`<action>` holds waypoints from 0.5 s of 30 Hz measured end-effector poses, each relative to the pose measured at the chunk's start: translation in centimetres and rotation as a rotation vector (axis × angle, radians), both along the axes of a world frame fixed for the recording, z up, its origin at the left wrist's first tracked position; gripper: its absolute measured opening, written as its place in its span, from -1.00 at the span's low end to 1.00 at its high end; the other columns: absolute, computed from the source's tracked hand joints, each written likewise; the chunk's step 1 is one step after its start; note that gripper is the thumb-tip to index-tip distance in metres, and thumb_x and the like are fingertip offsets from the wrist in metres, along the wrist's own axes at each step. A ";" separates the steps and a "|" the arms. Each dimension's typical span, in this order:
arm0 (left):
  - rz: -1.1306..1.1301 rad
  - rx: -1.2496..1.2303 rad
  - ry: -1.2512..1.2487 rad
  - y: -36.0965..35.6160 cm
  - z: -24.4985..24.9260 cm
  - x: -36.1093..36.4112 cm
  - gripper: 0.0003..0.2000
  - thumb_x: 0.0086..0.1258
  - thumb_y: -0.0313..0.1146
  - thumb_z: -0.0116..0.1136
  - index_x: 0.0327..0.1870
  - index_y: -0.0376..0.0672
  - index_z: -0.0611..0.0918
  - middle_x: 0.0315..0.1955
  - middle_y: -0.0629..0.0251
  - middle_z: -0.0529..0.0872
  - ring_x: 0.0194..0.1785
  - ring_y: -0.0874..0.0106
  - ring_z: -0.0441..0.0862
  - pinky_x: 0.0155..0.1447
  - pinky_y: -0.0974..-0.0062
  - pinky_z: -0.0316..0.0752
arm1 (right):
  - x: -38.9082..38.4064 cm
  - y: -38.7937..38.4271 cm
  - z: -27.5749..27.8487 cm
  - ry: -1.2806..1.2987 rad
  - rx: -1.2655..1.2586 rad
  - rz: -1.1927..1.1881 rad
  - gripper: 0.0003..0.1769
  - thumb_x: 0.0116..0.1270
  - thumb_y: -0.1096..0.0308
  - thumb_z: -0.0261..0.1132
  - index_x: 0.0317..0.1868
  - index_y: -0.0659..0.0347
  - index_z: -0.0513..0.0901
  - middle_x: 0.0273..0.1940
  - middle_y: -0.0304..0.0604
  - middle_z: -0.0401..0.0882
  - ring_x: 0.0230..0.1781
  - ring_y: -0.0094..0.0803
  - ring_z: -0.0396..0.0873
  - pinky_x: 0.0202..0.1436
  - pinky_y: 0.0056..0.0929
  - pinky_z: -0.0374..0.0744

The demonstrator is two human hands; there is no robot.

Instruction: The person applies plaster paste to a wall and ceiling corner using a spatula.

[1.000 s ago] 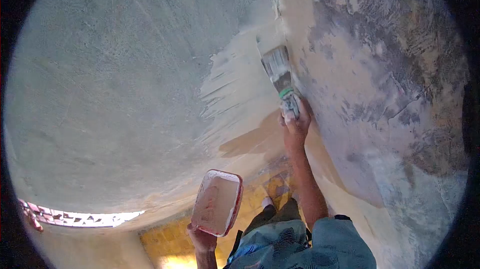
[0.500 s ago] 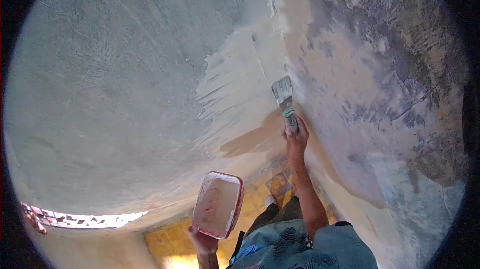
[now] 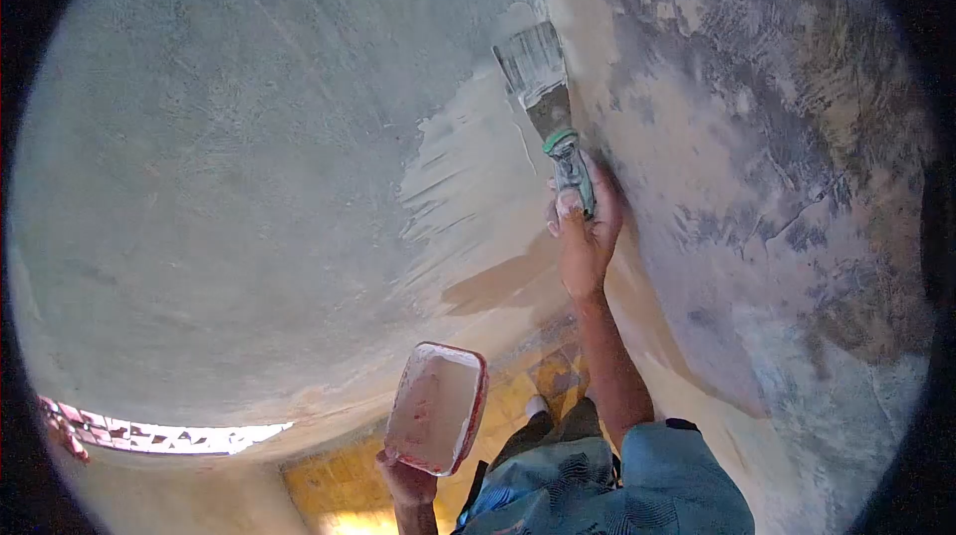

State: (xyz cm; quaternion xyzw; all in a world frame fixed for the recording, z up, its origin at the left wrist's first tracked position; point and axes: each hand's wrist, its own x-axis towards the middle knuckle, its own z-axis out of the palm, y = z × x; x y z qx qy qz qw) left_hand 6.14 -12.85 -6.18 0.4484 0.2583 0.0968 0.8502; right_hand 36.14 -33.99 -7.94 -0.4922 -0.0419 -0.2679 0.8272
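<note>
My right hand (image 3: 586, 221) is closed round the handle of a putty knife (image 3: 551, 107), which has a green collar and a wide blade smeared with pale filler. The blade lies against the grey wall (image 3: 249, 156), close to the corner, at the upper end of a pale patch of filler (image 3: 478, 146). Low in the view, my left hand (image 3: 406, 480) grips the near end of a red-rimmed white tray (image 3: 476, 415). Pale filler coats the tray's bottom and sides.
A second wall (image 3: 717, 156) with blotchy pale and dark patches meets the grey one along the corner at right. Yellow floor tiles (image 3: 334, 485) show below, around my feet. A bright patterned opening (image 3: 169, 437) lies at lower left.
The putty knife in my right hand has moved up along the corner, its blade now turned broader to view. My left hand and the tray have hardly moved.
</note>
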 end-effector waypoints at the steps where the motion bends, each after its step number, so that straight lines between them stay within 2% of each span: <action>1: 0.035 -0.001 0.014 0.0 -0.2 -0.2 -0.24 0.06 0.05 0.16 0.28 -0.25 0.38 0.21 0.13 0.48 0.26 0.15 0.41 0.32 0.14 0.29 | -0.2 0.0 0.8 -0.007 0.021 0.022 -0.52 0.29 0.41 0.26 0.21 0.35 0.44 0.06 -0.08 0.53 -0.01 -0.41 0.48 0.03 -0.46 0.50; 4: 0.069 -0.018 0.028 0.0 -0.5 -0.3 -0.23 0.07 0.06 0.17 0.28 -0.26 0.38 0.19 0.12 0.49 0.24 0.15 0.42 0.30 0.14 0.31 | -0.8 -0.2 2.0 0.086 0.074 0.091 -0.52 0.28 0.47 0.24 0.21 0.37 0.43 0.12 -0.05 0.50 0.04 -0.41 0.47 0.10 -0.44 0.47; 8: 0.058 -0.019 0.023 0.3 -0.9 -0.7 -0.24 0.08 0.05 0.17 0.27 -0.27 0.39 0.18 0.12 0.50 0.24 0.16 0.43 0.30 0.14 0.32 | -0.4 0.0 -1.0 0.057 0.032 0.033 -0.52 0.28 0.49 0.25 0.21 0.42 0.42 0.11 -0.03 0.50 0.06 -0.40 0.45 0.16 -0.40 0.44; 11: -0.065 0.131 0.036 2.1 -2.6 -1.8 -0.30 0.26 0.19 -0.09 0.33 -0.09 0.33 0.23 0.13 0.42 0.21 0.03 0.43 -0.06 -0.03 0.59 | -0.7 0.0 -2.9 0.056 0.011 0.018 -0.51 0.30 0.43 0.25 0.20 0.45 0.41 0.09 -0.02 0.49 0.07 -0.36 0.45 0.17 -0.37 0.43; 14: 0.009 0.041 0.021 1.8 -2.9 -1.5 -0.30 0.25 0.21 -0.07 0.32 -0.08 0.34 0.19 0.15 0.45 0.16 0.05 0.47 -0.19 0.02 0.63 | -1.3 -0.4 -5.5 0.267 -0.131 0.015 -0.48 0.31 0.33 0.25 0.20 0.46 0.40 0.09 -0.01 0.47 0.09 -0.32 0.45 0.19 -0.33 0.42; 15: 0.038 0.027 0.026 1.7 -3.0 -1.6 -0.31 0.26 0.21 -0.08 0.32 -0.08 0.35 0.19 0.15 0.46 0.16 0.06 0.48 -0.20 0.03 0.63 | -1.5 -0.3 -6.7 0.251 -0.088 0.024 -0.46 0.31 0.29 0.26 0.20 0.46 0.40 0.10 -0.01 0.47 0.09 -0.31 0.45 0.19 -0.33 0.42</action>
